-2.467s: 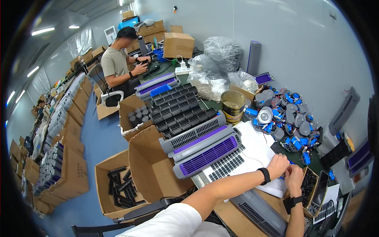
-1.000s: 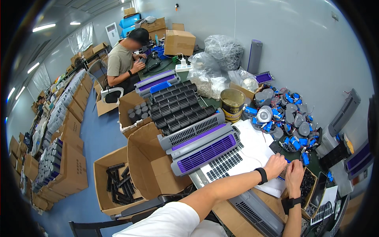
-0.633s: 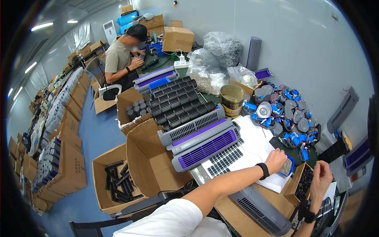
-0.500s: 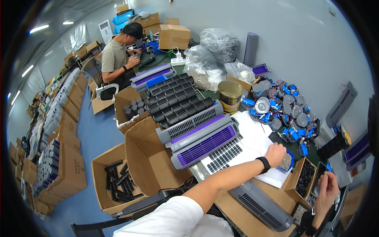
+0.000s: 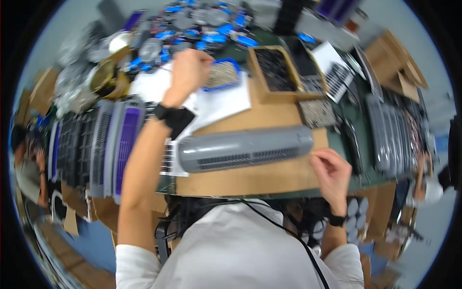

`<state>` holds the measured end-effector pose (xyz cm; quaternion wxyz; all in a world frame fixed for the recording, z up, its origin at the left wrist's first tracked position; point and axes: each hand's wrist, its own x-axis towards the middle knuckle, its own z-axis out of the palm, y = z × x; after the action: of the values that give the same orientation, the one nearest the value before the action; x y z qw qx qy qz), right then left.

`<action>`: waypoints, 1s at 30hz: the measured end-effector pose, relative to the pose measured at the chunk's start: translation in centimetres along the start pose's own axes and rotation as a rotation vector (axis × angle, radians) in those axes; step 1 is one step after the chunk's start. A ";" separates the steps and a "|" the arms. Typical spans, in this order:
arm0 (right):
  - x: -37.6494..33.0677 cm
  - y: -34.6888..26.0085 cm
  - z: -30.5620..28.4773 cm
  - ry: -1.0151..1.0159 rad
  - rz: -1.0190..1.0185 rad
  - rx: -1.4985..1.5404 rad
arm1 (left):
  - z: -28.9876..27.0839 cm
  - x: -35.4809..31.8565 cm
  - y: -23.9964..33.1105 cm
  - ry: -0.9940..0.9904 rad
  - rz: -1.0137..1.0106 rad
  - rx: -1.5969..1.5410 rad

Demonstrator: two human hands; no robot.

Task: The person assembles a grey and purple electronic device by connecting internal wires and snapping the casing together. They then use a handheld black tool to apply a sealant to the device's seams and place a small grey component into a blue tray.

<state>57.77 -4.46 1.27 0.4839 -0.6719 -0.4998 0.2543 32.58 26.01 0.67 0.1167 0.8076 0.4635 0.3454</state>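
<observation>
A long grey slotted housing lies across a brown cardboard sheet right in front of me. My right hand is at its right end, fingers curled and pinching the lower corner. My left hand reaches forward, with a black band at the wrist. Its curled fingers rest on the left edge of a small blue-rimmed tray of tiny parts. The picture is blurred, so I cannot tell whether that hand holds anything.
A white sheet lies under the tray, with a cardboard box of dark parts beside it. Grey and purple housings line the left, more grey ones the right. Blue round parts are heaped far back. Other people work at left and right.
The view has swung down onto the bench. My right hand has come back from the far right to the grey housing's end. My left hand stays at the blue tray.
</observation>
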 end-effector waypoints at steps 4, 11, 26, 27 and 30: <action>-2.9 3.7 1.6 0.138 0.029 0.032 | -2.5 -2.0 8.5 -0.162 0.092 -0.116; -2.6 3.9 3.8 0.244 0.067 0.049 | 2.8 -4.5 14.3 -0.557 0.069 -0.415; -1.0 4.0 3.9 0.260 0.155 0.066 | 8.9 -4.5 14.9 -0.810 -0.231 -0.458; -1.0 4.1 3.9 0.255 0.144 0.058 | 9.1 -4.5 14.8 -0.817 -0.239 -0.457; -0.9 4.3 3.9 0.251 0.111 0.039 | 9.4 -4.5 14.3 -0.838 -0.239 -0.447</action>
<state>56.05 -3.92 -4.37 0.5408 -0.7156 -0.3922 0.2042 46.95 15.76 -1.00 0.5025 0.7734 0.3807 0.0658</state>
